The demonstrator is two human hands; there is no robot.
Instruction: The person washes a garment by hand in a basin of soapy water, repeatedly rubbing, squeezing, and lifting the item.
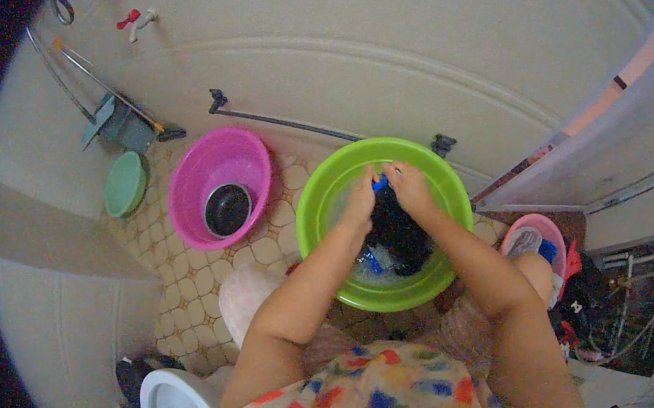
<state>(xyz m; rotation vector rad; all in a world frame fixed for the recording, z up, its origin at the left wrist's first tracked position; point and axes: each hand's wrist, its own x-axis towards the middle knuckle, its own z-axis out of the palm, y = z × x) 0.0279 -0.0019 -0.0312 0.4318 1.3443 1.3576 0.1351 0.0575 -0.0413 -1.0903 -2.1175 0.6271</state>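
A lime green basin (323, 284) of sudsy water stands on the floor in front of me. In it lies a dark wet garment (404, 236) with blue parts, mostly black and bunched up. At the far side of the basin my left hand (359, 200) closes on a blue edge of the garment. My right hand (410, 189) grips the same edge close beside it, the fingers of both hands nearly touching. Exactly what kind of garment it is, I cannot make out. White foam floats around its lower part.
Left of the green basin stands a pink basin (182, 187) with a dark round container (228, 209) inside. Farther left are a mint basin (125, 184), dustpan (126, 123) and broom (170, 133). A toilet (157, 405) is at lower left; a pink tub (557, 231) with clothes stands right.
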